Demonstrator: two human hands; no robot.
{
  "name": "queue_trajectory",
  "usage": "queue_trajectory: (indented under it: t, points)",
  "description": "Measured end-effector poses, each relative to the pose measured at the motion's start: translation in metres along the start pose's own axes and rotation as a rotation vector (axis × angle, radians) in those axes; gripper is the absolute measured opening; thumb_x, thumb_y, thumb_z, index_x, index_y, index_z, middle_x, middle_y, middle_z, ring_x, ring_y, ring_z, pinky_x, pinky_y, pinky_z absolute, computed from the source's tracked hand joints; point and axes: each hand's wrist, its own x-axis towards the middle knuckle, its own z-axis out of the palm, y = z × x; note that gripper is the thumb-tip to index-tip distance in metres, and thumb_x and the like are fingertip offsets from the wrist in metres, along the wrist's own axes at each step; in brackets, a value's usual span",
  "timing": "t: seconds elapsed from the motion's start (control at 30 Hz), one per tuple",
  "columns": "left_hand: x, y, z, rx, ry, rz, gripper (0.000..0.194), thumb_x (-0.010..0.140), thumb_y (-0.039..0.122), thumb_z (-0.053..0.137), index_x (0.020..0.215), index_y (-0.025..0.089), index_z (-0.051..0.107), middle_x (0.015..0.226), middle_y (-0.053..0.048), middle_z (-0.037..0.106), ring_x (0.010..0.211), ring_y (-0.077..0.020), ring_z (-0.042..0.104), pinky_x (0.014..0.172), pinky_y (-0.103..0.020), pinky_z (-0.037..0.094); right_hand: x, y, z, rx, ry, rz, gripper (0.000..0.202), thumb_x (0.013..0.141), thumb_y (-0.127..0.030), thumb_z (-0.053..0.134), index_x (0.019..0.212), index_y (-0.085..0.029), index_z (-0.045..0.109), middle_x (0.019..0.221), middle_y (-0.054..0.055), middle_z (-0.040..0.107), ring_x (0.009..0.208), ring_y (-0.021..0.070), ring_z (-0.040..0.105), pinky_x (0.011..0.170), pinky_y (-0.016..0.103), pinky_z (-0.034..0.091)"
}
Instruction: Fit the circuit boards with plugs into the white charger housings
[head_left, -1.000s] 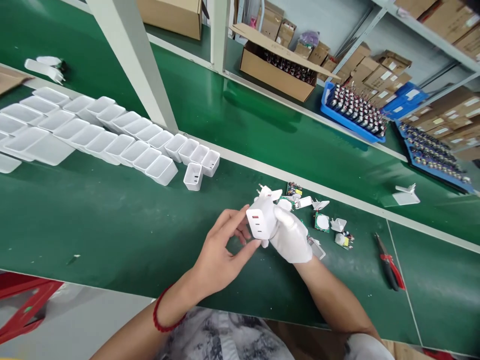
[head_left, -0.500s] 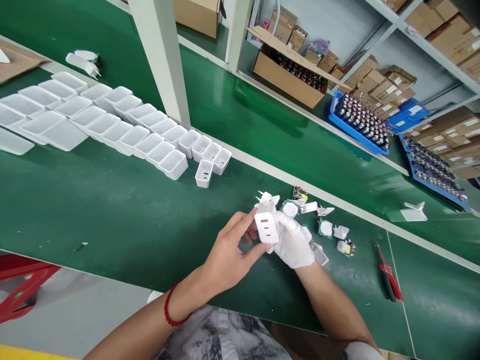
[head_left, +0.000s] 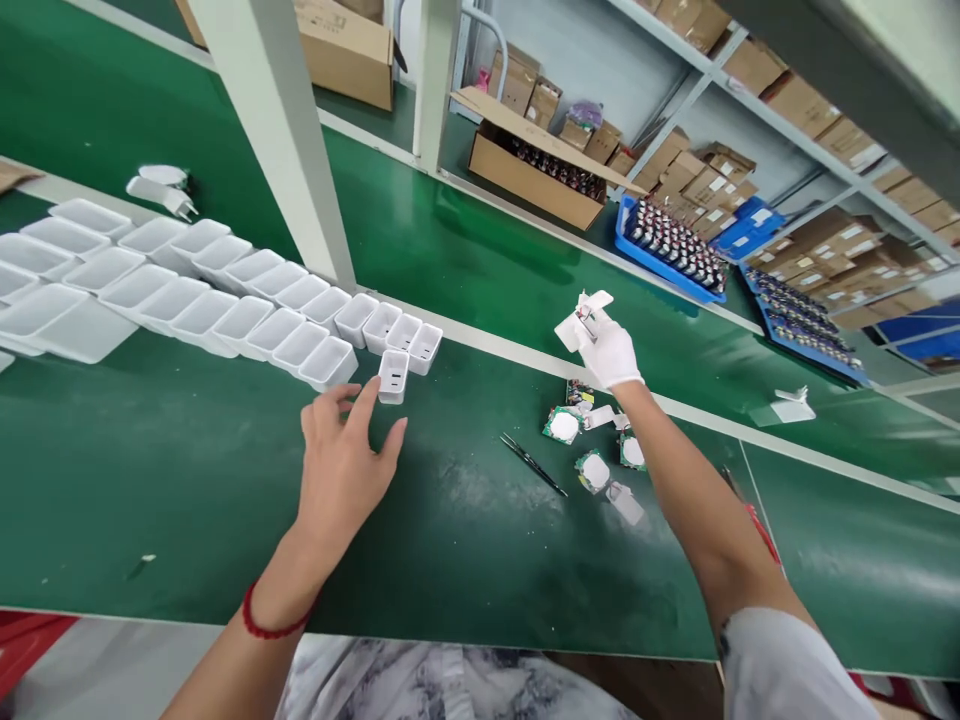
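My left hand (head_left: 341, 465) is bare, its thumb and fingers spread, with nothing in it. Its fingertips reach the near side of a small white charger housing (head_left: 393, 380) with slots in its bottom; whether they touch it I cannot tell. My right hand (head_left: 611, 357), in a white glove, is over the raised green ledge at the back. Its fingers are closed on a white charger (head_left: 570, 333) with a flat flap sticking out; the glove hides part of it. Rows of open white housings (head_left: 191, 312) stand to the left of my left hand.
Tweezers (head_left: 534, 465) lie mid-bench, beside several round-padded circuit boards (head_left: 562, 425) under my right forearm. Red-handled pliers (head_left: 763, 530) are partly hidden by that arm. A pale post (head_left: 281, 150) rises behind the housings. A blue tray (head_left: 667, 270) of parts stands at the back.
My hands have parted. The right carried the white charger away and up to the back ledge; the left let go and moved left to the housings. Tweezers now show on the bench.
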Motion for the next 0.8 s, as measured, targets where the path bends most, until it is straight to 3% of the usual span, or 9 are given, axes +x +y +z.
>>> queue_trajectory:
  t: [0.13,0.3,0.37,0.43,0.5,0.57,0.67,0.73,0.8]
  points:
    - [0.009,-0.007,0.005,0.032,-0.090,0.052,0.042,0.093,0.031,0.049,0.127,0.008,0.058,0.124,-0.024,0.051,0.101,-0.0344,0.056,0.079,-0.048,0.055,0.039,0.020,0.021,-0.035,-0.029,0.075,0.054,0.088,-0.023,0.048,0.139,-0.007,0.049,0.114,0.019,0.067,0.102,0.0308,0.065,0.091,0.040,0.050]
    - [0.016,-0.005,0.009,0.001,-0.117,0.073,0.031,0.095,0.028,0.043,0.111,0.011,0.062,0.124,-0.022,0.054,0.104,-0.0334,0.059,0.076,-0.043,0.055,0.040,0.030,0.019,-0.090,-0.081,0.095,0.053,0.089,-0.026,0.051,0.137,-0.005,0.050,0.118,0.022,0.064,0.103,0.0306,0.064,0.092,0.040,0.049]
    - [0.017,-0.005,0.007,0.013,-0.122,0.070,0.027,0.095,0.026,0.041,0.103,0.012,0.063,0.118,-0.021,0.057,0.102,-0.0329,0.060,0.074,-0.042,0.054,0.026,0.032,0.006,-0.120,-0.065,0.089,0.061,0.087,-0.032,0.055,0.140,-0.004,0.045,0.124,0.025,0.058,0.106,0.0337,0.063,0.091,0.043,0.050]
    - [0.014,-0.003,0.004,0.027,-0.153,0.073,0.024,0.094,0.026,0.042,0.098,0.014,0.062,0.112,-0.018,0.060,0.096,-0.0303,0.061,0.066,-0.037,0.053,0.002,0.032,-0.011,-0.127,-0.062,0.037,0.065,0.085,-0.039,0.060,0.142,-0.011,0.046,0.132,0.022,0.054,0.111,0.0342,0.061,0.094,0.044,0.049]
    - [0.009,0.001,0.000,0.037,-0.177,0.102,0.021,0.093,0.029,0.046,0.093,0.015,0.062,0.104,-0.014,0.061,0.086,-0.0269,0.062,0.058,-0.033,0.050,-0.031,0.031,-0.025,-0.121,-0.125,-0.093,0.057,0.083,-0.044,0.063,0.135,-0.020,0.056,0.132,0.013,0.057,0.115,0.0314,0.059,0.098,0.040,0.048]
    - [0.001,0.007,-0.004,0.028,-0.180,0.152,0.020,0.092,0.032,0.050,0.090,0.016,0.062,0.094,-0.011,0.061,0.080,-0.0243,0.060,0.054,-0.031,0.048,-0.067,0.029,-0.031,-0.159,-0.248,-0.305,0.052,0.082,-0.046,0.066,0.128,-0.023,0.063,0.129,0.011,0.061,0.116,0.0310,0.058,0.098,0.041,0.048]
    - [-0.011,0.018,-0.005,-0.043,-0.184,0.181,0.018,0.091,0.033,0.054,0.093,0.017,0.062,0.090,-0.010,0.059,0.081,-0.0234,0.059,0.056,-0.030,0.050,-0.109,0.026,-0.023,-0.292,-0.300,-0.529,0.062,0.078,-0.047,0.071,0.130,-0.015,0.061,0.125,0.017,0.063,0.118,0.0356,0.055,0.101,0.049,0.044]
    - [-0.016,0.024,-0.002,-0.113,-0.196,0.133,0.024,0.089,0.034,0.057,0.106,0.017,0.061,0.100,-0.012,0.057,0.091,-0.0256,0.059,0.063,-0.033,0.054,-0.124,0.025,-0.012,-0.355,-0.232,-0.551,0.065,0.075,-0.043,0.074,0.130,-0.011,0.060,0.123,0.021,0.063,0.120,0.0383,0.052,0.105,0.056,0.037]
    - [-0.018,0.026,0.003,-0.186,-0.216,0.047,0.044,0.088,0.036,0.058,0.127,0.017,0.052,0.119,-0.018,0.052,0.107,-0.0304,0.057,0.075,-0.040,0.057,-0.129,0.025,-0.003,-0.371,-0.166,-0.558,0.059,0.077,-0.038,0.073,0.128,-0.010,0.060,0.122,0.022,0.063,0.122,0.0391,0.050,0.108,0.060,0.031]
